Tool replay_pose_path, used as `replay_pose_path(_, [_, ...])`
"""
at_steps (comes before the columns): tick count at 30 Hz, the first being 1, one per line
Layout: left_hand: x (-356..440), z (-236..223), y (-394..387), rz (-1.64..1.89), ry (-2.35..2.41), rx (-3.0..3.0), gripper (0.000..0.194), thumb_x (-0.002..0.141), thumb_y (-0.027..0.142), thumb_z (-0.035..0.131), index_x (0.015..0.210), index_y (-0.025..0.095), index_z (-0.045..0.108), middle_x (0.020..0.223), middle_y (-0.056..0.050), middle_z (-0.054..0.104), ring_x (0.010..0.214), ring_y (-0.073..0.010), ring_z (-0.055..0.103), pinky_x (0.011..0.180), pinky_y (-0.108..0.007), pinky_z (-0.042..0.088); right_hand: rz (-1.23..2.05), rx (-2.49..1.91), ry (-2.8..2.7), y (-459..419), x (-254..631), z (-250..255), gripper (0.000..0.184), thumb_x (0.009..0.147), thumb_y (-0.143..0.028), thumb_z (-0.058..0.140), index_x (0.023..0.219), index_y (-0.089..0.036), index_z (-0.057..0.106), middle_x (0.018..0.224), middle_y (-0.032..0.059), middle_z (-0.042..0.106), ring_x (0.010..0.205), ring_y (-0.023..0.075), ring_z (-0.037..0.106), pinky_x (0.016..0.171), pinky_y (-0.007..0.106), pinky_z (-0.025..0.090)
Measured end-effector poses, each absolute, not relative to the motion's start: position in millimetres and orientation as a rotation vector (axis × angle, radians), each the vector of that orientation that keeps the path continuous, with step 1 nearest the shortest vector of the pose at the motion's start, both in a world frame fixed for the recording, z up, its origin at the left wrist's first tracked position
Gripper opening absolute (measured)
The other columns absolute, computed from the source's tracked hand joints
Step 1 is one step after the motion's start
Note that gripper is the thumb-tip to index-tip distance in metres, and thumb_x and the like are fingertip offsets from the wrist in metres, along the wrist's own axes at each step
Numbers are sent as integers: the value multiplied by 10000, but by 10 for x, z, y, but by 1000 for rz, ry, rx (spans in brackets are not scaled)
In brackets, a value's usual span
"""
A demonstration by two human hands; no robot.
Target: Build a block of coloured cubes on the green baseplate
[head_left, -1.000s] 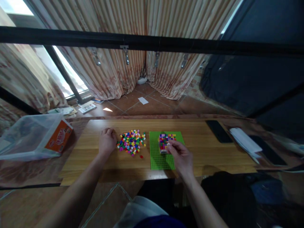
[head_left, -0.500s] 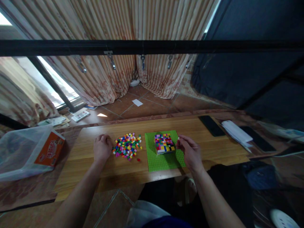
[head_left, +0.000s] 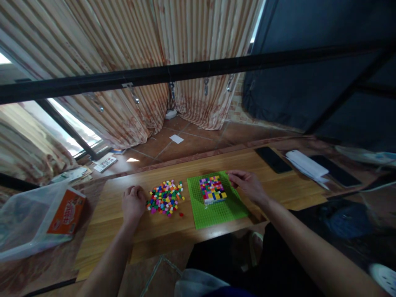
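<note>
My left hand (head_left: pixel 134 203) rests on the tabletop, fingers loosely curled, just left of a heap of small colored building bricks (head_left: pixel 165 198). A lone red brick (head_left: pixel 181 214) lies at the heap's lower right. On the green baseplate (head_left: pixel 198 218) stands a square block built of many-colored bricks (head_left: pixel 213 189), with a pale lower side facing me. At the baseplate's far right corner is my right hand (head_left: pixel 247 185), thumb and index finger pinched together, apart from the block. Anything between those fingertips is too small to make out.
The wooden table (head_left: pixel 161 239) carries a dark phone (head_left: pixel 272 159) at right, beside white papers (head_left: pixel 306 164) and another dark flat object (head_left: pixel 335 170). A clear plastic bin (head_left: pixel 34 222) with an orange label stands left. A dark metal bar (head_left: pixel 185 72) crosses beyond the table.
My right hand has moved away from the block's right side toward the baseplate's far corner. The pale bit at its fingertips no longer shows clearly. My left hand stays put; the view has tilted.
</note>
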State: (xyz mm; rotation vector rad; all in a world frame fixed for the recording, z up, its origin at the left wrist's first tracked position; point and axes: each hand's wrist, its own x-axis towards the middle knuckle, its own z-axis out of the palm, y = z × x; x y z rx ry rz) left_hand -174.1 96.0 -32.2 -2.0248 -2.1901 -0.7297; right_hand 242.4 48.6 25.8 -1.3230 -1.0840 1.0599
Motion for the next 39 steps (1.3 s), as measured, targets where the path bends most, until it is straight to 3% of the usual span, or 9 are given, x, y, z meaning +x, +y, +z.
replay_pose_path(5, [-1753, -324, 962, -705, -2180, -2023, 271, 857, 229, 408, 937, 182, 663, 1044, -126, 645, 1022, -281, 568, 968, -425, 441, 1038, -1273, -1177, 568, 2406, 182, 299, 659, -494, 783, 827, -247, 792, 874, 27, 752, 776, 168, 633, 728, 324, 487])
replay_pose_path(12, [-1731, -283, 945, -646, -2209, -2010, 318, 887, 249, 373, 979, 174, 668, 1088, -140, 651, 1015, -303, 557, 934, -436, 456, 1158, -1143, -1082, 543, 2268, 12, 239, 684, -465, 799, 828, -274, 789, 953, 30, 741, 949, 181, 646, 931, 373, 454])
replay_pose_path(28, [-1743, -273, 944, -626, -2213, -2023, 279, 876, 272, 406, 977, 195, 654, 1100, -127, 643, 1036, -298, 559, 939, -428, 458, 1187, -1122, -970, 646, 2207, -144, 215, 617, -414, 833, 758, -261, 780, 896, 10, 741, 879, 163, 644, 879, 348, 472])
replay_pose_path(32, [-1740, -281, 951, -645, -2225, -2010, 259, 865, 260, 412, 950, 206, 651, 1071, -115, 640, 1027, -290, 561, 942, -428, 456, 1205, -1129, -923, 655, 2197, -158, 281, 600, -393, 841, 838, -256, 781, 804, -12, 729, 755, 139, 623, 788, 324, 486])
replay_pose_path(39, [-1722, -285, 943, -670, -2228, -1999, 272, 868, 254, 408, 964, 207, 658, 1089, -119, 634, 1034, -292, 552, 941, -435, 457, 1241, -1122, -897, 669, 2185, -165, 339, 600, -373, 839, 910, -253, 772, 844, -13, 739, 764, 134, 637, 783, 316, 489])
